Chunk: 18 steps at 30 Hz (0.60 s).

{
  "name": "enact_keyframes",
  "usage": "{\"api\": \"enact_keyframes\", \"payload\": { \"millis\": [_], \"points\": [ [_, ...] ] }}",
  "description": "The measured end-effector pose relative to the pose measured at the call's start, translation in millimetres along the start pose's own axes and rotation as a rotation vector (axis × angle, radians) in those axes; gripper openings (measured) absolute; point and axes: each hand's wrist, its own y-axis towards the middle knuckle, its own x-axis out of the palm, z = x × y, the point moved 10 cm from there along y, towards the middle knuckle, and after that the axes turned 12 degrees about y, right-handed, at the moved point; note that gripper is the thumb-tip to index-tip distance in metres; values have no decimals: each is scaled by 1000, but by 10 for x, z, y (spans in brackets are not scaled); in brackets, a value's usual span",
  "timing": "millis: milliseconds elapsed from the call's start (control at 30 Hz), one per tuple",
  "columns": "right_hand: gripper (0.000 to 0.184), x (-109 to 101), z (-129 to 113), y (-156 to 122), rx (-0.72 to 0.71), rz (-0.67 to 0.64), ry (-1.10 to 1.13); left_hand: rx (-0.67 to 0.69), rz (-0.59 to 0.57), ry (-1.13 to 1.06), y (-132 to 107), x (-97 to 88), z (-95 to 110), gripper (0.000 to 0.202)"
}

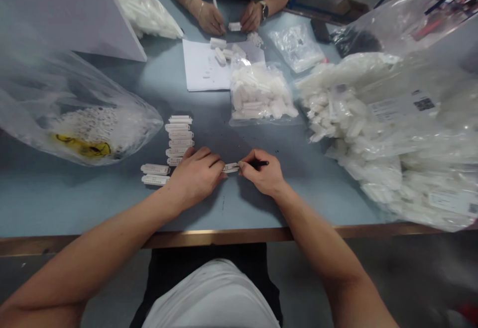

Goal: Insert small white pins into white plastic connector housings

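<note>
My left hand [199,174] is closed on the left end of a small white plastic strip-shaped part [231,167] low over the table. Dark marks run along that part's face. At its right end is my right hand [263,171], fingers pinched around a thin black pen-like tool [261,163]; the tool's tip is hidden by the fingers. Left of my left hand lies a column of several similar white parts [179,135], side by side. Two more white parts [155,179] lie nearer me, to the left of that column.
Clear bags of white parts [261,94] stand ahead and to the right [392,134]. At left sits a clear bag [104,129] with small pieces and a yellow item. Opposite, a co-worker's hands [212,18] work above a paper sheet [194,71]. The table edge [224,237] is near me.
</note>
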Motion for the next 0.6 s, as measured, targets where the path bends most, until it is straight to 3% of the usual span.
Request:
{"api": "enact_keyframes", "payload": {
  "millis": [300,600],
  "points": [
    [10,37,-44,8,-51,-11,-51,-1,6,-1,2,-11,1,15],
    [16,-23,28,1,67,14,21,-10,-4,-22,-5,8,-11,17]
  ]
}}
